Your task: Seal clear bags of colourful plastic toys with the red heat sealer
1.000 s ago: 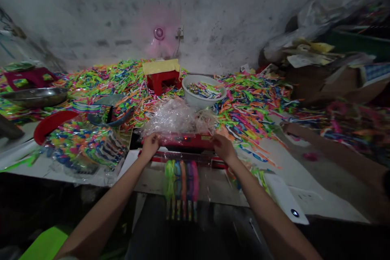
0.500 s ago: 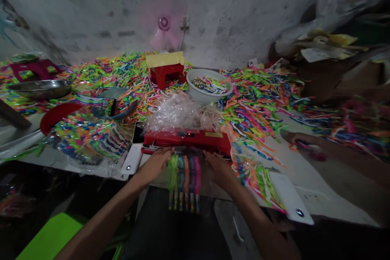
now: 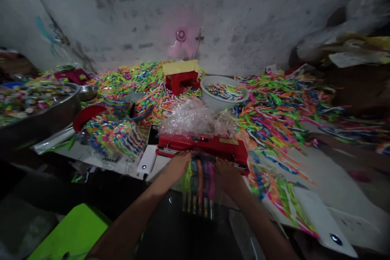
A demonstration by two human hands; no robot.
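- Across the scene from left to right runs the table (image 3: 344,189), most of its far half under loose coloured strips (image 3: 134,79). As far as can be judged, these are the part not yet dealt with: unsorted and unwrapped.
- At the far left, a large metal basin (image 3: 61,109) holds many small mixed pieces, too blurred to name.
- Near the middle, a long red machine (image 3: 176,142) lies crosswise with a small light lit; crumpled clear film (image 3: 190,115) is heaped against its far side.
- Beyond the film, slightly right, a white basin (image 3: 210,98) holds more strips and some small pieces.
- Left of the machine, a bulky clear bundle (image 3: 112,136) contains strips in neat rows, seemingly finished work.
- Directly before the machine, at the near edge of the table, is the flat pack (image 3: 199,187). Its strips already lie side by side, green at left to pink at right, apparently in clear film; whether its far end is closed cannot be told. Its long axis runs near to far, with the narrow patterned ends pointing near, towards the person's lap.
- Left hand (image 3: 179,166) and right hand (image 3: 226,174) flank the pack's far end, fingertips near the machine's front; I cannot tell whether either grips the film.
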